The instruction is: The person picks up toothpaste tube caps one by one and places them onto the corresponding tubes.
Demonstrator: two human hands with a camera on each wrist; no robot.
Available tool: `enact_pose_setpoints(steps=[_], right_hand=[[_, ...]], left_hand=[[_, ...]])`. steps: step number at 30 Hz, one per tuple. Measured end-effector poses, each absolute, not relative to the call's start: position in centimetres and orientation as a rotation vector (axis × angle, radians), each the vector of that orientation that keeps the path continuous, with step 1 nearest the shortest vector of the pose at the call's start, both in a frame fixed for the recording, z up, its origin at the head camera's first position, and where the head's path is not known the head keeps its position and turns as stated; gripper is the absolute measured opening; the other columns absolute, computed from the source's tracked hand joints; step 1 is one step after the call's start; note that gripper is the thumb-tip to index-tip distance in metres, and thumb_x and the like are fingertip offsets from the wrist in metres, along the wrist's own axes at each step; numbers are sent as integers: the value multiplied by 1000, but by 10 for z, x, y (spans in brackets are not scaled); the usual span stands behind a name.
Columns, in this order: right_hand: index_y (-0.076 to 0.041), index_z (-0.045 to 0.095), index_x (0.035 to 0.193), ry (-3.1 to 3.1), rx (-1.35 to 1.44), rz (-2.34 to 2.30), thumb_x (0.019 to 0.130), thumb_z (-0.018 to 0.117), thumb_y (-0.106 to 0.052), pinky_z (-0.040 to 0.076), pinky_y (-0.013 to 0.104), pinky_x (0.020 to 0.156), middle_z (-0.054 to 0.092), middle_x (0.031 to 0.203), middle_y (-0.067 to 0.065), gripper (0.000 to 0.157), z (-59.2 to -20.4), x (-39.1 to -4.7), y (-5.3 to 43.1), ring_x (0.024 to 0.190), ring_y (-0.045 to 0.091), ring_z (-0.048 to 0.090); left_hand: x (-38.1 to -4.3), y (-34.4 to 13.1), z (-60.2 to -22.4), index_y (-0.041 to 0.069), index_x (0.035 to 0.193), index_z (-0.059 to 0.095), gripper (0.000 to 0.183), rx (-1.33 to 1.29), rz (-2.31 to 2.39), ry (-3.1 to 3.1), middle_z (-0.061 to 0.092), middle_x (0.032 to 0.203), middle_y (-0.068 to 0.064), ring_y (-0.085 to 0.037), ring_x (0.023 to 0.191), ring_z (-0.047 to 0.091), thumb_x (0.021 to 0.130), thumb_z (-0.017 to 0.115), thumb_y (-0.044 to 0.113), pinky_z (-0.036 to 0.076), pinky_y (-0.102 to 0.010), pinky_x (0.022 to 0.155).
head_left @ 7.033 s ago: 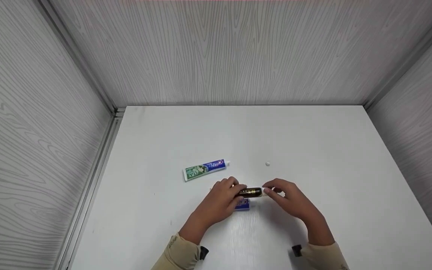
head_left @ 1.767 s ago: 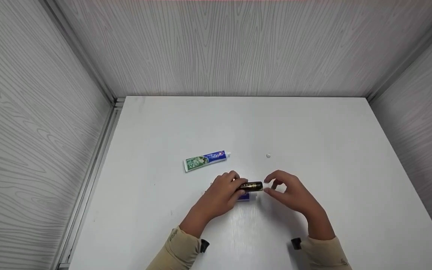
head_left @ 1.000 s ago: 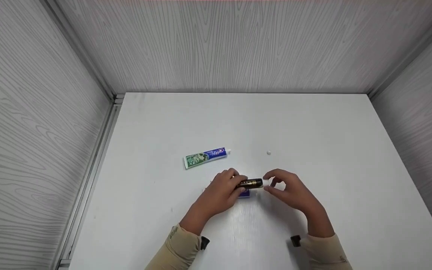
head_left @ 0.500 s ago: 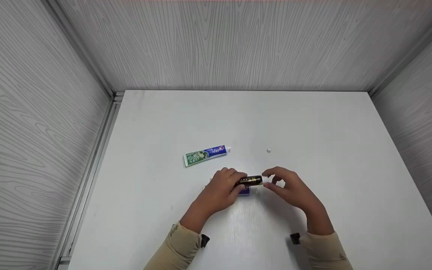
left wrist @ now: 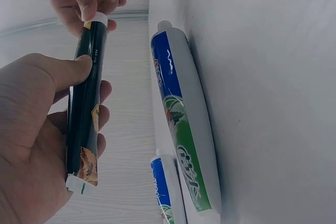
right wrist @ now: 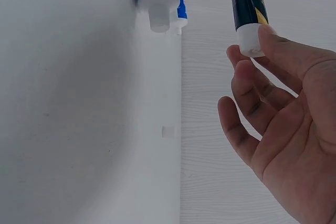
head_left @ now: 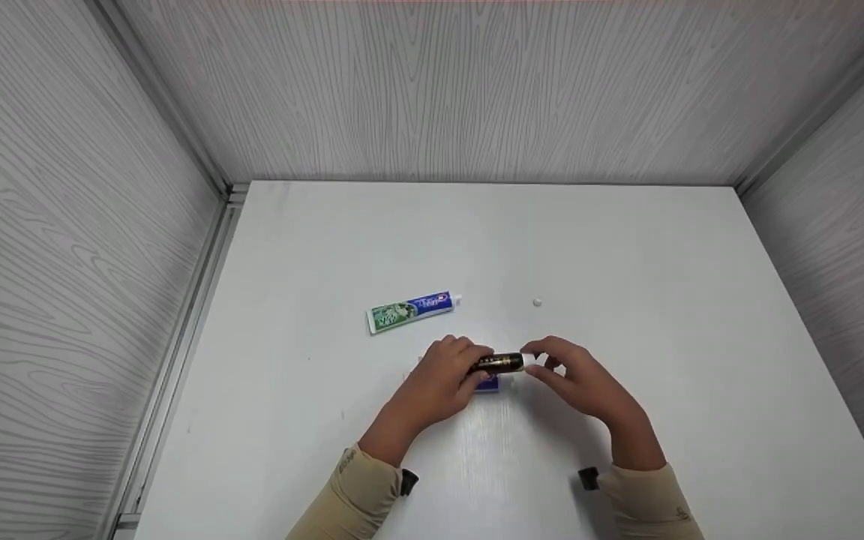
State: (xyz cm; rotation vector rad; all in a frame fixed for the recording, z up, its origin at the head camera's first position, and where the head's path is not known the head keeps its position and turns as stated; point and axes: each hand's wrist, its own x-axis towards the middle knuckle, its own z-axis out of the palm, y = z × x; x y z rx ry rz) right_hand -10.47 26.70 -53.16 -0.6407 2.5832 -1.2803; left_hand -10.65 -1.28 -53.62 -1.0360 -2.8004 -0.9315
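The left hand is curled round the dark tube, above the table; the right hand pinches its cap at three o'clock, probably so both ends are steady. The near tube lies at six o'clock, the far tube at ten, a white bit at one.

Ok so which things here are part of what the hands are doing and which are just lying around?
In the job:
Dark tube, in the left hand
White cap at its end, pinched by the right hand

Seemingly just lying about:
Far blue-and-green tube
Near blue-and-green tube
Small white piece, too small to identify
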Motion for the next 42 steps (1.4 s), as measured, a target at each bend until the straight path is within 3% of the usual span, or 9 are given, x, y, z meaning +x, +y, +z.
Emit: enact_pose_setpoints(steps=[7, 14, 20, 32, 42], right_hand=[[-22, 72, 128, 2598, -649, -1307, 101, 75, -23, 56, 42, 86, 73, 123, -4, 27, -533, -106, 266, 93, 15, 67], [-22, 73, 123, 2657, -646, -1355, 91, 84, -9, 56, 51, 87, 73, 121, -4, 36, -536, -109, 265, 92, 15, 68], [-19, 73, 120, 2650, -668, -1364, 94, 81, -8, 55, 47, 89, 74, 120, 3, 29, -538, -113, 266, 90, 15, 69], [-21, 68, 129, 2660, -661, -1279, 102, 74, -17, 53, 29, 81, 70, 125, 2, 28, -541, -117, 262, 88, 14, 63], [-19, 71, 128, 2609, -619, -1226, 102, 74, -17, 51, 30, 77, 71, 125, 10, 27, -542, -125, 261, 88, 18, 61]], left_hand=[[-108, -13, -537, 14, 133, 69, 31, -1024, -947, -2791, 73, 119, -3, -21, 107, 64, 104, 70, 25, 52, -43, 97], [-112, -13, -539, 14, 136, 68, 32, -1030, -938, -2800, 72, 122, -3, -22, 109, 63, 105, 68, 23, 51, -43, 98], [-114, -13, -542, 14, 134, 68, 30, -1034, -972, -2771, 72, 121, -2, -22, 108, 62, 104, 70, 20, 50, -43, 97], [-120, -12, -547, 14, 134, 68, 31, -975, -1003, -2768, 72, 120, -2, -23, 111, 62, 103, 71, 17, 50, -44, 99], [-125, -13, -555, 15, 129, 70, 28, -972, -959, -2767, 74, 119, -2, -23, 109, 64, 101, 73, 15, 51, -44, 97]])
